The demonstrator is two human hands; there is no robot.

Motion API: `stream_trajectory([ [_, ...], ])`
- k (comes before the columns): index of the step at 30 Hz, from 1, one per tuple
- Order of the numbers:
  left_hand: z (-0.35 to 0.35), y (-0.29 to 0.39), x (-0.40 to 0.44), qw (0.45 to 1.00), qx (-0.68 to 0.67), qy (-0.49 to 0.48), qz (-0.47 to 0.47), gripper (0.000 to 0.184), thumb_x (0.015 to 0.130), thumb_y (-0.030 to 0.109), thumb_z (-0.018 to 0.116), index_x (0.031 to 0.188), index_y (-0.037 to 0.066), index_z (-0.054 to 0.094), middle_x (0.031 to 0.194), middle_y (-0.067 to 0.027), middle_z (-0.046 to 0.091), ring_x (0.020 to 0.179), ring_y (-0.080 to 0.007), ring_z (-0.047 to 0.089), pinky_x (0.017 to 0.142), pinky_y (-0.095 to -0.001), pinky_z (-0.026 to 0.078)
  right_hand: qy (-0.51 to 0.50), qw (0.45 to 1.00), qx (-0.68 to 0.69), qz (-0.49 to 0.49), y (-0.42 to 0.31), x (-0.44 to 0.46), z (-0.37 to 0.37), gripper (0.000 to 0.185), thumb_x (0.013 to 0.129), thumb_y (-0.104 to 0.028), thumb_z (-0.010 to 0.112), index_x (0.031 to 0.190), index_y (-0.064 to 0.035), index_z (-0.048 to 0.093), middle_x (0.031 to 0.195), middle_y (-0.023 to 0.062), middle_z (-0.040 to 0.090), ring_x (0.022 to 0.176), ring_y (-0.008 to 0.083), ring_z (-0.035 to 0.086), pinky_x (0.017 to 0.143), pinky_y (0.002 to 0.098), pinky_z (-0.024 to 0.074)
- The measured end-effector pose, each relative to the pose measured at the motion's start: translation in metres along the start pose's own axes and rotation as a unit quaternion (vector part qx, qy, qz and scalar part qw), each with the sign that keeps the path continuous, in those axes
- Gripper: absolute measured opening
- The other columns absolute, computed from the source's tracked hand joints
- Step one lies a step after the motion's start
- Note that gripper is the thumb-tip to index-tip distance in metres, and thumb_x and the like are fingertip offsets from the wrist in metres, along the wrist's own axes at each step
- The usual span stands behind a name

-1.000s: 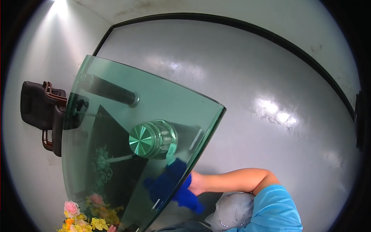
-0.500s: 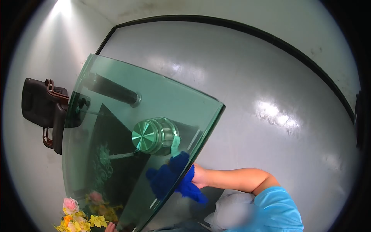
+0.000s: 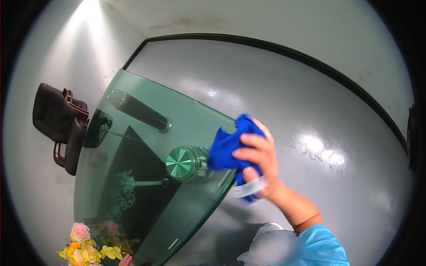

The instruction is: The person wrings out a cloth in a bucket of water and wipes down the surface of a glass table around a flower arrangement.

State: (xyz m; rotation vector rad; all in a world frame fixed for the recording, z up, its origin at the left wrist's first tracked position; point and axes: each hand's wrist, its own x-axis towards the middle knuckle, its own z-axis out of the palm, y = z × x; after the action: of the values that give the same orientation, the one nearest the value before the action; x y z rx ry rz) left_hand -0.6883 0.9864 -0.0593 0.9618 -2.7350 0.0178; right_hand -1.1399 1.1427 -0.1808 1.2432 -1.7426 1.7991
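My right hand (image 3: 259, 155) is wrapped round a bunched blue cloth (image 3: 228, 148) at the right corner of a green-tinted glass tabletop (image 3: 146, 84). The cloth covers that corner, and a blurred white strip (image 3: 248, 188) hangs beside the thumb. A round, shiny leg top (image 3: 181, 162) shows through the glass, left of the cloth. Of my left hand (image 3: 126, 260), only fingertips show at the bottom edge, between artificial flowers (image 3: 86, 252) and the glass; its grip is hidden.
A dark chair (image 3: 60, 115) stands beyond the table's left side. Under the glass are a dark cylindrical leg (image 3: 141, 113) and a dark panel with a pale floral pattern (image 3: 124, 190). Grey floor (image 3: 306, 111) runs to a black skirting strip (image 3: 266, 43) along the wall.
My right hand has come up and right with the cloth, from where it showed through the glass to over the corner. The view has shifted slightly. My left fingertips stay near the flowers.
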Motion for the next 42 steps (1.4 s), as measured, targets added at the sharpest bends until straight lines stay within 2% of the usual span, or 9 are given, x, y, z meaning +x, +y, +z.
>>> stream_trajectory([
  [11,0.006,0.007,0.005,0.999,-0.019,0.043,-0.015,0.025,0.085,0.01,0.043,0.104,-0.003,0.055,0.11,-0.019,0.055,0.102,-0.0337,0.051,0.093,-0.043,0.037,-0.141,0.939,-0.175,-0.26,-0.052,-0.011,0.028,0.034,0.085,-0.039,0.05,0.106,-0.0178,0.066,0.116,0.0044,0.059,0.114,0.0252,0.052,0.103,0.043,0.0279],
  [15,0.003,0.012,0.006,0.999,-0.027,0.023,-0.02,0.029,0.081,0.007,0.042,0.106,-0.003,0.051,0.11,-0.0204,0.052,0.102,-0.0335,0.049,0.094,-0.0423,0.036,-0.042,0.972,-0.217,-0.077,-0.023,0.019,-0.003,0.039,0.09,-0.037,0.043,0.101,-0.0074,0.066,0.111,0.0124,0.06,0.112,0.0335,0.051,0.102,0.0497,0.0263],
  [24,-0.002,0.012,0.011,1.0,-0.008,0.027,-0.003,0.034,0.071,0.001,0.05,0.105,0.001,0.054,0.109,-0.0163,0.055,0.101,-0.0329,0.05,0.088,-0.0421,0.038,-0.178,0.927,-0.181,-0.274,-0.109,-0.029,0.068,0.043,0.092,-0.04,0.037,0.105,-0.0114,0.066,0.108,0.0056,0.063,0.1,0.0244,0.059,0.089,0.0398,0.0388],
  [30,-0.003,0.044,0.003,0.985,-0.007,0.173,0.012,0.042,0.069,0.003,0.057,0.11,0.0,0.051,0.117,-0.0213,0.046,0.108,-0.0366,0.046,0.092,-0.0478,0.036,-0.337,0.88,-0.071,-0.327,-0.193,-0.025,0.115,0.042,0.088,-0.032,0.049,0.111,0.0024,0.058,0.112,0.0165,0.059,0.104,0.0294,0.057,0.092,0.041,0.0418],
  [33,-0.007,0.095,0.021,0.977,-0.157,0.083,0.121,0.064,0.074,0.019,0.064,0.124,-0.009,0.038,0.13,-0.0279,0.037,0.121,-0.0428,0.039,0.101,-0.0528,0.029,-0.516,0.827,0.203,-0.088,-0.197,0.001,0.111,0.049,0.087,-0.014,0.05,0.13,0.0062,0.038,0.131,0.0235,0.043,0.114,0.0354,0.051,0.1,0.0434,0.0369],
  [34,0.004,0.103,0.023,0.976,-0.179,0.052,0.114,0.074,0.076,0.031,0.067,0.128,-0.01,0.034,0.131,-0.0314,0.035,0.123,-0.0455,0.036,0.102,-0.0538,0.028,-0.535,0.724,0.383,0.206,-0.199,0.012,0.104,0.046,0.092,-0.014,0.044,0.133,0.0037,0.034,0.137,0.0203,0.036,0.12,0.0323,0.047,0.102,0.0409,0.0336],
  [36,0.015,0.116,0.041,0.983,-0.153,0.011,0.102,0.086,0.075,0.041,0.065,0.133,-0.013,0.03,0.135,-0.0339,0.031,0.126,-0.0456,0.033,0.103,-0.0536,0.027,-0.42,0.743,0.417,0.313,-0.191,0.012,0.109,0.042,0.089,-0.011,0.042,0.129,0.0016,0.04,0.138,0.0156,0.035,0.128,0.0276,0.038,0.105,0.0403,0.031],
  [39,0.045,0.104,0.052,0.981,0.09,0.1,0.137,0.054,0.084,0.028,0.053,0.126,-0.005,0.045,0.132,-0.0238,0.044,0.124,-0.0368,0.041,0.101,-0.05,0.033,-0.33,0.862,0.324,0.205,-0.193,0.006,0.103,0.035,0.087,-0.002,0.038,0.121,0.0016,0.045,0.132,0.0166,0.036,0.124,0.026,0.039,0.105,0.039,0.0309],
  [42,0.037,0.087,0.034,0.982,0.095,0.087,0.137,0.046,0.084,0.02,0.051,0.125,0.0,0.048,0.127,-0.0216,0.049,0.123,-0.0325,0.044,0.1,-0.0487,0.035,-0.24,0.97,0.029,-0.022,-0.17,0.005,0.086,0.028,0.085,0.0,0.042,0.112,0.0022,0.05,0.123,0.0188,0.047,0.116,0.0296,0.045,0.099,0.0384,0.0334],
])
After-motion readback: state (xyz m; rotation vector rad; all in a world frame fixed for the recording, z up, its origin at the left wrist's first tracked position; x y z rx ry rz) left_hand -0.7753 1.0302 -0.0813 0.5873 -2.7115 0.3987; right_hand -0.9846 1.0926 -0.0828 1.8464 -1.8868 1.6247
